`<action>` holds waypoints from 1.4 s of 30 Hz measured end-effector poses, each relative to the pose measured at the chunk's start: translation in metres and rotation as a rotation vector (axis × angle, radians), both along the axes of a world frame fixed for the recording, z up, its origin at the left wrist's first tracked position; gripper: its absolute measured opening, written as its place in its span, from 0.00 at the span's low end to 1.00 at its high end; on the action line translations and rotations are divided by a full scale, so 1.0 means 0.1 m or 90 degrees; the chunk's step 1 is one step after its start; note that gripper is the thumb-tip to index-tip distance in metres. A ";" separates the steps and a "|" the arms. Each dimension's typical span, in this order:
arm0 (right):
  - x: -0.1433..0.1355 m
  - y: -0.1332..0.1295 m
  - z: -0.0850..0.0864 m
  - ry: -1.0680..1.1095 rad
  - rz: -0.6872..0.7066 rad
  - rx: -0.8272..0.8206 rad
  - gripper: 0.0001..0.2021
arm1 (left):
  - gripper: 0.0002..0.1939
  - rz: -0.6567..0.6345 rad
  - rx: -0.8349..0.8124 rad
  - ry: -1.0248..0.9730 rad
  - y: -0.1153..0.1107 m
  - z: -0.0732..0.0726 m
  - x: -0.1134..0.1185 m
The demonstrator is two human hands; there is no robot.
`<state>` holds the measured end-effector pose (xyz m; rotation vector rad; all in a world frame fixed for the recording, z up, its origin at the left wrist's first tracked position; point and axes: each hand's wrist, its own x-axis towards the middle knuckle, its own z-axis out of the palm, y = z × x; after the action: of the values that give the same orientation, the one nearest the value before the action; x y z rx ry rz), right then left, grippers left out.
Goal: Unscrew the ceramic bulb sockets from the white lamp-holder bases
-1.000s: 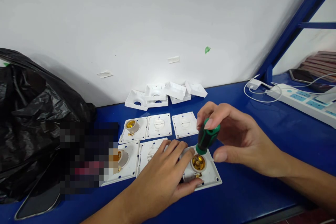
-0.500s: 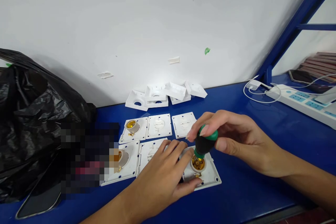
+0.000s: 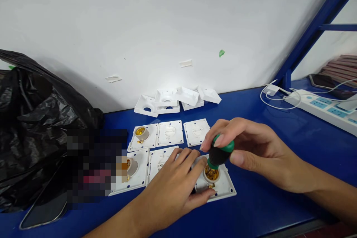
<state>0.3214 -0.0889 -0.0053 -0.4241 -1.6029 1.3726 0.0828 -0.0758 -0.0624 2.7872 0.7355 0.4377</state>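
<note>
My right hand [image 3: 245,148] grips a stubby screwdriver [image 3: 220,152] with a green and black handle. It tilts down into the brass-lined lamp socket [image 3: 211,174] on a white square base plate [image 3: 224,191]; the tip is hard to make out inside. My left hand [image 3: 178,182] steadies this plate, with forefinger and thumb on either side of the socket's left part. The thumb lies by a brass terminal [image 3: 211,185]. Under the left fingers, another white plate [image 3: 156,160] is partly covered. A plate with a socket [image 3: 134,166] lies further left.
Behind are a socketed plate [image 3: 141,134], two plain plates [image 3: 170,139] [image 3: 196,132] and several white covers [image 3: 146,105] against the wall. A black plastic bag [image 3: 41,119] and a phone-like dark slab [image 3: 44,208] are left. A power strip [image 3: 320,102] with cables lies right.
The view has shifted slightly. Both hands keep nearly the same place on the plate, and the screwdriver remains in the socket with hardly any visible movement.
</note>
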 end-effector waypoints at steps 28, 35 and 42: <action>-0.02 -0.13 0.01 -0.031 0.006 0.063 0.16 | 0.13 0.006 -0.057 0.012 -0.01 0.10 0.02; -0.03 -0.13 0.02 -0.042 -0.011 0.073 0.16 | 0.13 0.016 -0.092 0.005 0.00 0.12 0.03; -0.03 -0.11 -0.01 -0.023 -0.003 0.085 0.17 | 0.12 0.009 -0.089 0.021 -0.01 0.10 0.02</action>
<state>0.3184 -0.0996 -0.0059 -0.3747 -1.7095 1.2522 0.0852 -0.0765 -0.0521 2.6661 0.7622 0.3307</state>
